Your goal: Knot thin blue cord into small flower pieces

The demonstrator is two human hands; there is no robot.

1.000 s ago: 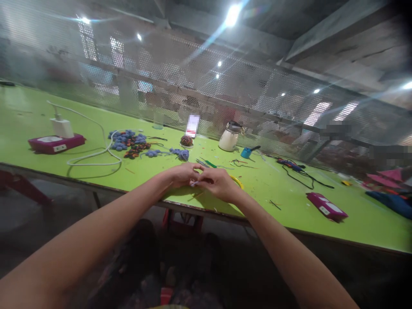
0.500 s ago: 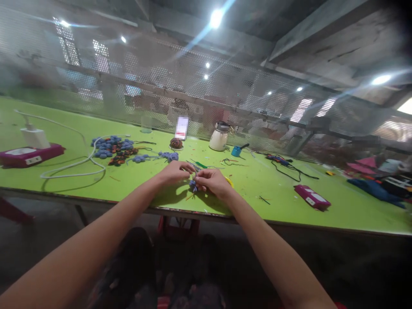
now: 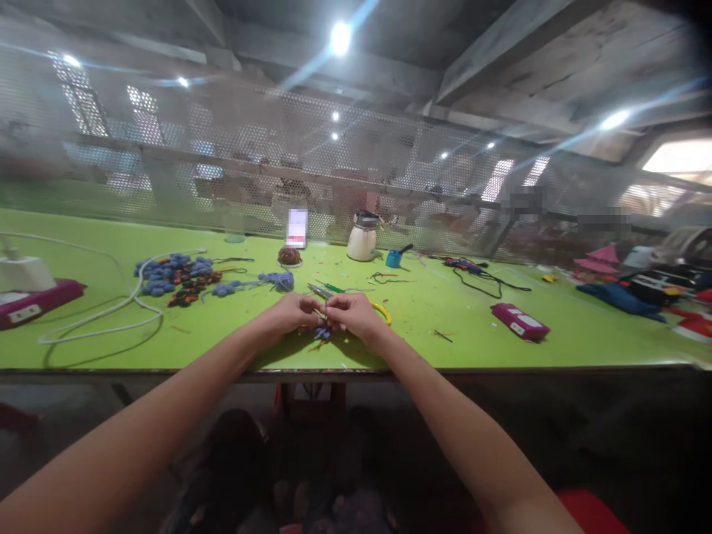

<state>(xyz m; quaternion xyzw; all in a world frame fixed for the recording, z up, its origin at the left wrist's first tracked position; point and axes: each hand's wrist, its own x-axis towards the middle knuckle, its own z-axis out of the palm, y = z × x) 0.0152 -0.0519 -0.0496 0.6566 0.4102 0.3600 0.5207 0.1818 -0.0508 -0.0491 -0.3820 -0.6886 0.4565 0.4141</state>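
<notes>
My left hand (image 3: pixel 297 311) and my right hand (image 3: pixel 349 311) meet fingertip to fingertip above the table near its front edge. Both are closed in a pinch on a small purple-blue crochet piece (image 3: pixel 322 334), which hangs just under the fingers; its yarn end runs between them. Partly behind my right hand lie scissors with a yellow handle (image 3: pixel 383 311). A green-handled crochet hook (image 3: pixel 334 288) rests just beyond the fingers. Farther left sit a purple-blue yarn ball (image 3: pixel 285 281) and a heap of blue crochet flowers (image 3: pixel 161 274) beside dark orange-flecked ones (image 3: pixel 194 288).
A white charging cable (image 3: pixel 136 293) loops over the green table (image 3: pixel 423 337) at left from a purple power strip (image 3: pixel 41 304). At the back stand a phone (image 3: pixel 297 226), a multicoloured yarn ball (image 3: pixel 288 256), a cream jug (image 3: pixel 363 239) and a blue pot (image 3: pixel 394 258). Another purple strip (image 3: pixel 520 321) lies right.
The view has swung right and levelled. My hands parted slightly, showing the crochet piece beneath the fingers, then came together again with both fingertips at its yarn.
</notes>
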